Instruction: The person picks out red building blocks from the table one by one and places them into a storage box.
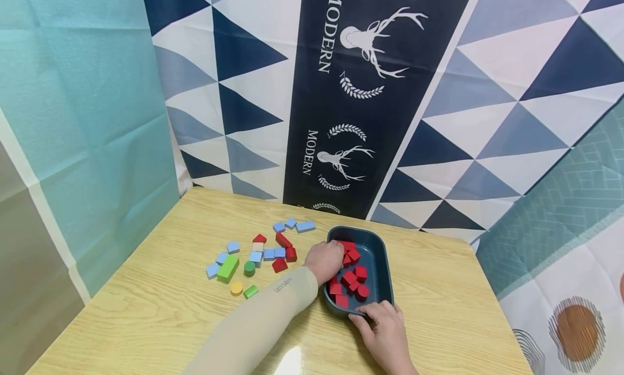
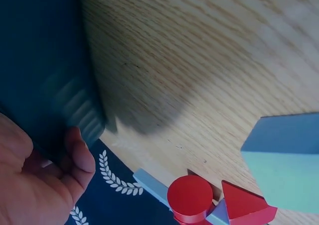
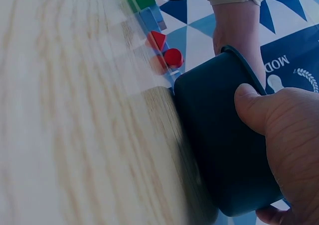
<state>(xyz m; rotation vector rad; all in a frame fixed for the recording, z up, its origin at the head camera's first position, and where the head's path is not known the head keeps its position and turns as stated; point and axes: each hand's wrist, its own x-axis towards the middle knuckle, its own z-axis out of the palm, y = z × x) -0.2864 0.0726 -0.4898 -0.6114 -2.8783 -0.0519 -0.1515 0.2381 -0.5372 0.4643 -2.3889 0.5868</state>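
A deep dark blue tray (image 1: 377, 256) stands on the table with several red blocks (image 1: 349, 278) inside, among them cubes and a cylinder. My left hand (image 1: 325, 260) is at the tray's left rim, its fingertips partly hidden in the head view. The left wrist view has this hand (image 2: 42, 185) with curled fingers holding the rim. At the near right corner, my right hand (image 1: 382, 329) grips the rim. In the right wrist view the thumb of this hand (image 3: 291, 130) lies against the tray's outer wall (image 3: 219, 140).
Left of the tray lie loose blue blocks (image 1: 305, 226), red blocks (image 1: 280, 265), a long green block (image 1: 228, 269), a green cylinder (image 1: 249, 269) and a yellow round block (image 1: 236, 289). A patterned cloth (image 1: 253, 120) hangs behind the wooden table (image 1: 439, 310).
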